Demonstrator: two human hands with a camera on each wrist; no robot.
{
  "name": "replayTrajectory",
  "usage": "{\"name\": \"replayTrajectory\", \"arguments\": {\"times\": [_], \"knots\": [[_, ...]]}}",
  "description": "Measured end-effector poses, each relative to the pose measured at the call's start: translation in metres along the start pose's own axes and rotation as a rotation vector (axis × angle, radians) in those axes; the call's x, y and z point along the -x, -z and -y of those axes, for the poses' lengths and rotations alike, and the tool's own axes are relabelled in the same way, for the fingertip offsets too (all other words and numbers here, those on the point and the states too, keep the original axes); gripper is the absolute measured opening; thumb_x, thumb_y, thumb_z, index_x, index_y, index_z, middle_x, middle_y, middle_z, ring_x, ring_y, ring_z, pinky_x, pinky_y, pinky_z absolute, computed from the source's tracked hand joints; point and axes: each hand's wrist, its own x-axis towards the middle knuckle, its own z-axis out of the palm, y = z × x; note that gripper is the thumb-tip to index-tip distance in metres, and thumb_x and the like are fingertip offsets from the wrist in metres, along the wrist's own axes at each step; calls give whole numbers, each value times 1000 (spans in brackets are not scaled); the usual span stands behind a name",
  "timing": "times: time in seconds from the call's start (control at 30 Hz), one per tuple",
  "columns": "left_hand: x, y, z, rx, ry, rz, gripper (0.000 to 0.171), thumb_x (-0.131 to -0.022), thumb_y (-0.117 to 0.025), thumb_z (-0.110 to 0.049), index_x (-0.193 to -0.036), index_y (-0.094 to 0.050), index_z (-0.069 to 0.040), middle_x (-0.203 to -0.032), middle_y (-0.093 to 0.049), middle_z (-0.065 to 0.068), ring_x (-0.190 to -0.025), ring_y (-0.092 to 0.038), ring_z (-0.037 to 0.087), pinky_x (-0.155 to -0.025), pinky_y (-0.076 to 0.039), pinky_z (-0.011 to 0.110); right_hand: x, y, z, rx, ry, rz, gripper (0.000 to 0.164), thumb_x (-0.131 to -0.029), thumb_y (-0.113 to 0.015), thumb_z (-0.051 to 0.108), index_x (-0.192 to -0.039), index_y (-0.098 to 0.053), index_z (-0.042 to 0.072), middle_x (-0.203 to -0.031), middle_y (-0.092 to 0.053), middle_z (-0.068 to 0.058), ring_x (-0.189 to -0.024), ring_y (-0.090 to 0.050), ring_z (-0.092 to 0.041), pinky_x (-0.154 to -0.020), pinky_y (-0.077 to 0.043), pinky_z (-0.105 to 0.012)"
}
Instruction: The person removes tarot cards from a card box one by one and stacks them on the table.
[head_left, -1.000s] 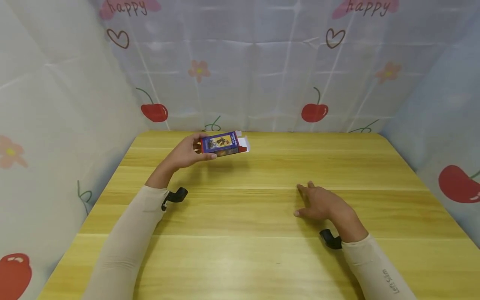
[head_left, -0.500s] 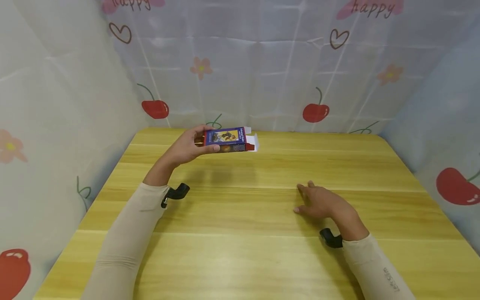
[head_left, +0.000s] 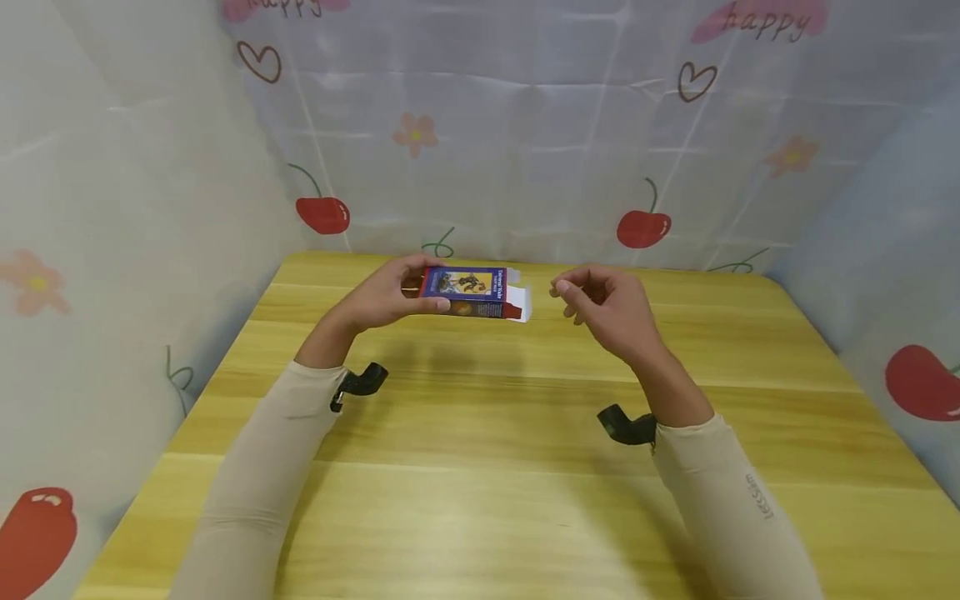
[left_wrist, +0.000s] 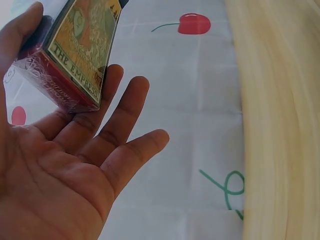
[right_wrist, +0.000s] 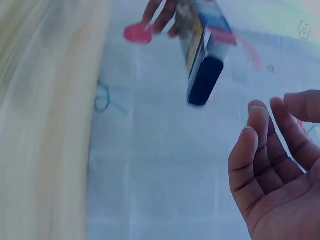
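Note:
My left hand (head_left: 386, 296) grips a small blue and red tarot card box (head_left: 465, 283) above the table, thumb on the near side. The box's right end is unfolded, with white flaps (head_left: 519, 304) sticking out. In the left wrist view the box (left_wrist: 82, 47) shows a picture marked "The Empress" and a red end; the lower fingers spread free of it. Just right of the flaps, my right hand (head_left: 611, 308) hangs in the air, fingers loosely bent and holding nothing. The right wrist view shows a gap between this hand (right_wrist: 280, 170) and the blurred box (right_wrist: 207, 55).
A wooden table (head_left: 465, 500) spreads beneath both hands. White sheets printed with cherries and flowers (head_left: 525, 167) stand behind it and at both sides. Black camera mounts (head_left: 626, 425) jut from the wrists.
My right hand has risen off the table and come up and left towards the box's opened end. My left hand has brought the box a little to the right.

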Motion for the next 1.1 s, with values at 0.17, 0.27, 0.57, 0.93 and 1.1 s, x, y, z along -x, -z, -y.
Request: {"name": "replayTrajectory", "arguments": {"times": [0.17,0.27,0.57,0.93,1.1], "knots": [[1,-2,-3,15,0,11,62,-87,-75,-27,-141,-48,-10,-126,-58,13,-113,-58,26,-101,-50,43,-19,-19,5,-87,-46,35,29,-95,-66,29,-104,-69,1,-89,-69,-12,-64,-57,-16,-57,-54,-28],[0,-4,-4,18,-9,16,62,-88,-75,-27,-140,-48,-9,-126,-58,14,-113,-58,26,-100,-50,41,-24,-25,1,-91,-62,69,27,-95,-67,27,-103,-70,2,-86,-70,-10,-64,-57,-18,-54,-53,-29],[-4,-9,-4,53,-28,20,60,-88,-75,-27,-139,-48,-11,-126,-60,12,-115,-58,25,-101,-50,43,-26,-34,-12,-96,-136,100,27,-92,-70,29,-111,-71,10,-81,-67,-8,-59,-57,-16,-46,-49,-30],[-6,-10,-4,54,-25,13,60,-88,-75,-27,-139,-48,-11,-125,-61,13,-114,-60,25,-99,-51,42,-20,-36,-14,-119,-196,118,35,-94,-67,18,-128,-67,16,-96,-68,-12,-60,-58,-15,-47,-48,-27],[-5,-12,-5,50,-24,11,60,-88,-75,-27,-139,-48,-10,-125,-61,13,-114,-60,25,-99,-51,42,-20,-39,-12,-117,-203,89,30,-94,-68,21,-123,-68,15,-93,-66,-9,-59,-56,-14,-46,-46,-27]]}}
